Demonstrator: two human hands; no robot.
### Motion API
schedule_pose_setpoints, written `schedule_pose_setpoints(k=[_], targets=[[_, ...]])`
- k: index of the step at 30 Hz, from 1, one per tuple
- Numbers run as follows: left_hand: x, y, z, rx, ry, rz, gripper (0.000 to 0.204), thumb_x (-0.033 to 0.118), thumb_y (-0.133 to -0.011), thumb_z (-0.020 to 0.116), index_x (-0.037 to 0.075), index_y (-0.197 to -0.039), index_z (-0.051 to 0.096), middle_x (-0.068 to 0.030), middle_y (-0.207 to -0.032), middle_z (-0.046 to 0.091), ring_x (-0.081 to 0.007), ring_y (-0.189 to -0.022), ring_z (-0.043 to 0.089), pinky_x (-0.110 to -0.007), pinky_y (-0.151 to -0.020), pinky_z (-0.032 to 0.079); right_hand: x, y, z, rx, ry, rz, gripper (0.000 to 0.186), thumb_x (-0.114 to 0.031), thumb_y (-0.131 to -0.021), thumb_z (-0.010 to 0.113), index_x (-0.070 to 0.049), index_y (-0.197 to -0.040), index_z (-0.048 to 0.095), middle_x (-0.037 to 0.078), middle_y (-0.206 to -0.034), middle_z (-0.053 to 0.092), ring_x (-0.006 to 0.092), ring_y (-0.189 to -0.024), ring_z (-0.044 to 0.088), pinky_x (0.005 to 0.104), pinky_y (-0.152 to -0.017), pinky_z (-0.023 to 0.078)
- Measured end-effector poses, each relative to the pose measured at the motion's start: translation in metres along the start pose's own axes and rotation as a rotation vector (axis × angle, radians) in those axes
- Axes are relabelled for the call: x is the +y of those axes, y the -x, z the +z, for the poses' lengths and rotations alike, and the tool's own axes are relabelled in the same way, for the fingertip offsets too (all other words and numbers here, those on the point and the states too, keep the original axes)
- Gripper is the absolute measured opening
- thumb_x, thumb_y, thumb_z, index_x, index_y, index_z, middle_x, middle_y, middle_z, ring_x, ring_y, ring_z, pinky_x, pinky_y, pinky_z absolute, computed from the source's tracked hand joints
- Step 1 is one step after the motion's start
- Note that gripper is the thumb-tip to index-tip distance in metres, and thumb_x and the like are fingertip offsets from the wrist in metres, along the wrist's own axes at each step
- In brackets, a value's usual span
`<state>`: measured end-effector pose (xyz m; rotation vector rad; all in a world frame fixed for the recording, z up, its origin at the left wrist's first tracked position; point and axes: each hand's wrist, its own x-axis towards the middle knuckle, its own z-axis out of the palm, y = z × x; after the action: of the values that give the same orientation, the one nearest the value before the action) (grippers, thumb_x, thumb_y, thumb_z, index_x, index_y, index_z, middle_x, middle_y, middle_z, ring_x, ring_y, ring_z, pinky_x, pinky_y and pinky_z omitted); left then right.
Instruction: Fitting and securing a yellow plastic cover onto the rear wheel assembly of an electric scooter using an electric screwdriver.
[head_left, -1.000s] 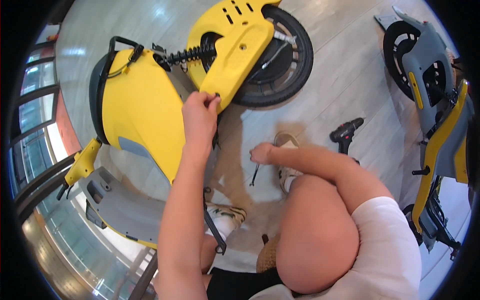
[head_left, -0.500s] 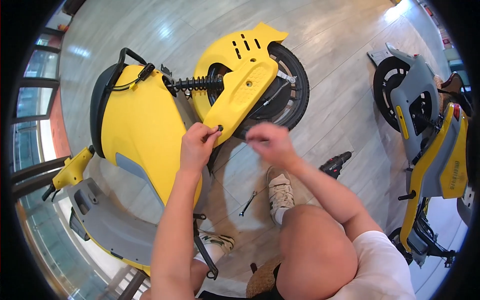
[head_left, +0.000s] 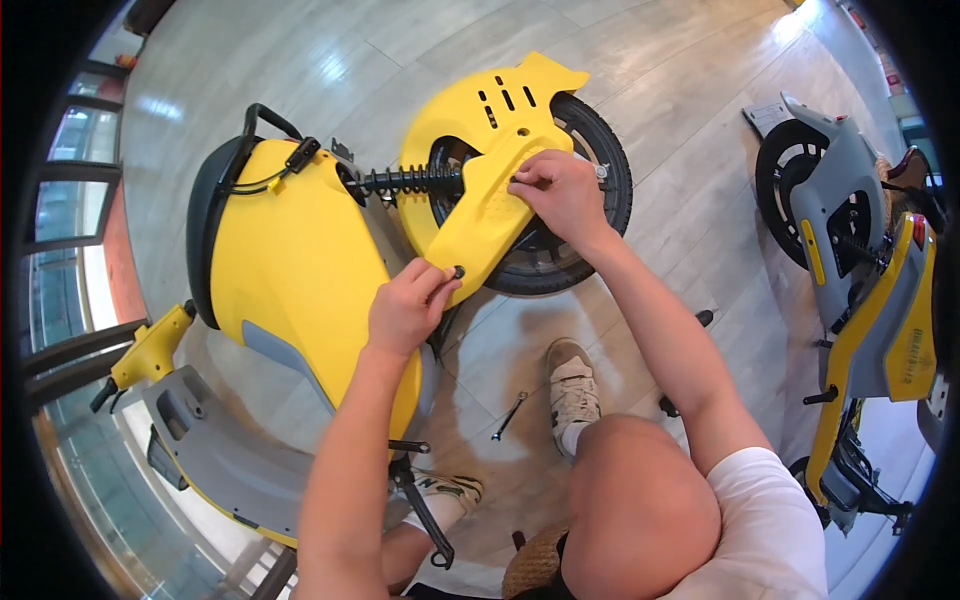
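A yellow scooter body [head_left: 300, 240] lies on its side in front of me, its yellow swingarm cover [head_left: 478, 232] reaching over the rear wheel [head_left: 618, 190]. At the cover's lower end, the thumb and forefinger of my left hand [head_left: 408, 305] are closed on a small black round piece [head_left: 459, 271]. My right hand [head_left: 565, 195] is pinched at the middle of the cover, where a dark spot shows at the fingertips. Whether that spot is a hole or a small part I cannot tell. Another recessed hole [head_left: 523, 132] shows farther up the cover.
A wrench [head_left: 510, 416] lies on the floor left of my shoe [head_left: 573, 385]. My right forearm partly hides a power drill [head_left: 704, 318]. A second scooter, grey and yellow [head_left: 850, 340], lies at the right. A black shock absorber [head_left: 410, 180] joins the body and wheel.
My right hand has moved up and left from beside the wheel onto the middle of the cover. My left hand stays at the cover's lower end. The view has shifted slightly.
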<state>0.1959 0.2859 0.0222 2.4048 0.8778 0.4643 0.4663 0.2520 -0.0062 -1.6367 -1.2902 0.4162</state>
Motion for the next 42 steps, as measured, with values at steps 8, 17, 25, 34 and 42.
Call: schedule_pose_setpoints(k=[8,17,25,34,42], targets=[[0.002,-0.003,0.0,0.002,0.045,-0.066,0.013,0.018,-0.085,0.077,0.009,-0.086,0.068,-0.0058,-0.081,0.063,-0.028,-0.065,0.065,-0.038,-0.057,0.052,0.0,0.009,0.008,0.057,0.019,-0.008,0.012,-0.008,-0.073,0.081,-0.002,-0.079,0.072,0.01,-0.09,0.068,0.0293,-0.088,0.066,0.0369,-0.076,0.053],[0.001,-0.001,0.002,-0.017,0.011,-0.048,0.01,0.016,-0.084,0.077,0.009,-0.088,0.071,-0.0059,-0.079,0.065,-0.0279,-0.066,0.066,-0.037,-0.057,0.052,-0.007,0.01,0.006,0.131,0.14,-0.186,0.015,-0.004,-0.079,0.074,-0.002,-0.094,0.071,0.011,-0.091,0.067,0.0306,-0.09,0.064,0.0386,-0.08,0.053],[-0.003,-0.001,0.005,0.035,0.037,0.008,0.015,0.013,-0.083,0.079,0.004,-0.082,0.068,-0.0113,-0.072,0.063,-0.0272,-0.058,0.063,-0.035,-0.053,0.049,-0.006,0.009,0.005,0.103,0.138,-0.243,0.015,-0.003,-0.078,0.073,-0.003,-0.093,0.07,0.009,-0.089,0.067,0.0286,-0.087,0.064,0.0379,-0.078,0.053],[-0.004,0.0,0.003,0.011,0.019,-0.005,0.013,0.014,-0.083,0.079,0.005,-0.084,0.069,-0.0112,-0.075,0.066,-0.0288,-0.065,0.065,-0.037,-0.056,0.051,-0.009,0.01,0.003,0.104,0.167,-0.255,0.016,-0.001,-0.078,0.072,-0.003,-0.094,0.07,0.009,-0.09,0.067,0.0294,-0.088,0.063,0.0384,-0.079,0.053],[-0.007,0.003,0.004,-0.013,0.002,-0.01,0.012,0.015,-0.083,0.078,0.007,-0.087,0.071,-0.011,-0.079,0.07,-0.0292,-0.07,0.069,-0.038,-0.06,0.055,-0.012,0.007,0.003,0.093,0.202,-0.266,0.016,-0.001,-0.078,0.072,-0.003,-0.094,0.068,0.01,-0.087,0.066,0.0301,-0.087,0.063,0.0386,-0.077,0.053]])
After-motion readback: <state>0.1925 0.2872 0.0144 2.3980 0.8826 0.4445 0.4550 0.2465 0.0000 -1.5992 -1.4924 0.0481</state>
